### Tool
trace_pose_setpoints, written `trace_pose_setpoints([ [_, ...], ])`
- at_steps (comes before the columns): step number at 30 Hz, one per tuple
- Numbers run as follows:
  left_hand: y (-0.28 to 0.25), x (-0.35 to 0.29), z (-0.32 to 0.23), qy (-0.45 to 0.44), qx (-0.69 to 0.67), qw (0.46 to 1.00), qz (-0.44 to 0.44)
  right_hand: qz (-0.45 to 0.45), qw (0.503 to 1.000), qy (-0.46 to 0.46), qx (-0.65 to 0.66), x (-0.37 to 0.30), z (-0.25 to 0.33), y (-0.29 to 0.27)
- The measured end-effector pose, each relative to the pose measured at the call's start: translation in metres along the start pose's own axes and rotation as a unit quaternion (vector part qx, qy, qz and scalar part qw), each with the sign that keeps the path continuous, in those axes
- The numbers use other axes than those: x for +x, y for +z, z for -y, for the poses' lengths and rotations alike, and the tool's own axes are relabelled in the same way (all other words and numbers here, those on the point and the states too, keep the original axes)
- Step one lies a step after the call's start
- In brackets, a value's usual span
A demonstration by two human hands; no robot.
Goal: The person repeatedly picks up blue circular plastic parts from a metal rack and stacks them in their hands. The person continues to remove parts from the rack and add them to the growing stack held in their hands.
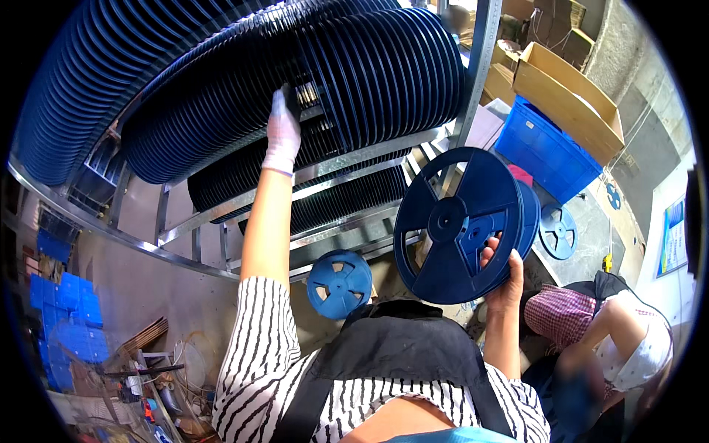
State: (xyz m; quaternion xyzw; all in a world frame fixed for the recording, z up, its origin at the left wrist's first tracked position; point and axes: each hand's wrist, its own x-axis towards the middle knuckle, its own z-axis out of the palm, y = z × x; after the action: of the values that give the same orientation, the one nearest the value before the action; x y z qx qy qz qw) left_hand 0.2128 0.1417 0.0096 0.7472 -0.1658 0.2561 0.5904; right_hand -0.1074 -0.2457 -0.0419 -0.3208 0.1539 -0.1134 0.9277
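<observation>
My left hand [283,131], in a white glove, reaches up into a long row of dark blue reels [332,74] packed upright on a metal rack shelf [354,159]; its fingers lie between two reels. My right hand [504,277] holds a small stack of large dark blue spoked reels [461,225] on edge at chest height, thumb through a spoke opening. A lighter blue reel [339,283] lies below, between my arms.
More reel rows fill the upper shelf [88,81] and the lower shelf [332,203]. A blue crate [546,151], cardboard boxes [572,96] and a loose reel [557,232] sit at right. Another person [613,336] crouches at lower right. Blue trays [66,310] are stacked at left.
</observation>
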Motion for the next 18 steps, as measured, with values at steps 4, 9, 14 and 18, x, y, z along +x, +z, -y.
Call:
trace_pose_setpoints([
  [4,0.033,0.061,0.050,-0.158,-0.266,0.949,0.052,-0.014,0.998,0.007,-0.065,-0.009,-0.006,-0.002],
  [9,0.015,0.085,0.122,-0.059,-0.337,0.933,0.114,-0.038,0.997,0.061,-0.034,-0.005,-0.020,-0.023],
  [14,0.040,0.073,0.047,-0.277,-0.338,0.898,0.048,-0.051,0.997,0.023,-0.058,-0.010,-0.009,-0.020],
  [18,0.035,0.062,0.014,-0.295,-0.336,0.894,0.026,-0.043,0.997,0.016,-0.069,-0.009,-0.005,-0.011],
])
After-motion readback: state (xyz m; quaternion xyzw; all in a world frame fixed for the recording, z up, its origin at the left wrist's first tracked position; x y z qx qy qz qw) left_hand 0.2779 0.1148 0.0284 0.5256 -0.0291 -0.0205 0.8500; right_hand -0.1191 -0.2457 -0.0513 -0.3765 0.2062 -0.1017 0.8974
